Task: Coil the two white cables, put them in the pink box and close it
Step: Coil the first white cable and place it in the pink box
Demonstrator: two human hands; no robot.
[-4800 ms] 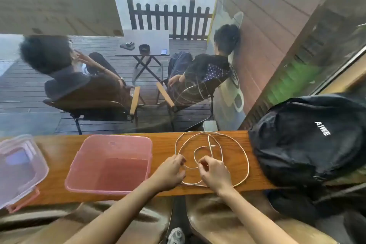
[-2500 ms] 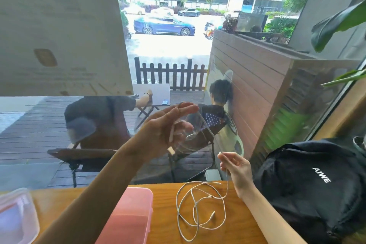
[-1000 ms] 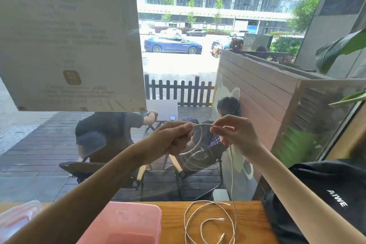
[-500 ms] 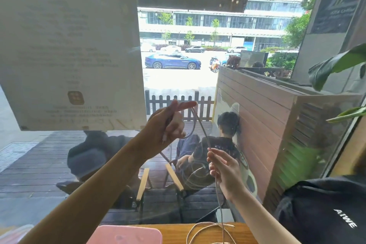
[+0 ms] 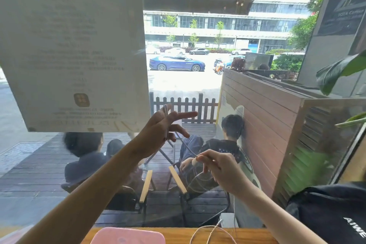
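I see my left hand (image 5: 158, 134) holding thin white cable (image 5: 186, 147) loops, fingers spread; right hand (image 5: 221, 170) pinches the taut strand below it.

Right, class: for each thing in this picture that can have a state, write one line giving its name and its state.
Left hand: raised, fingers spread, cable looped round it.
Right hand: pinching the cable.
White cable in hand: taut between the hands, partly coiled.
Second white cable: loose on the counter.
Pink box: on the counter; cut off by the frame edge.

Two hands are raised: left (image 5: 158, 130), right (image 5: 221, 168). One white cable (image 5: 213, 233) is seen, and one pink box (image 5: 128, 236), one black bag (image 5: 332, 216), one counter (image 5: 253, 236), one paper sign (image 5: 73, 45). Two seated people are counted outside.
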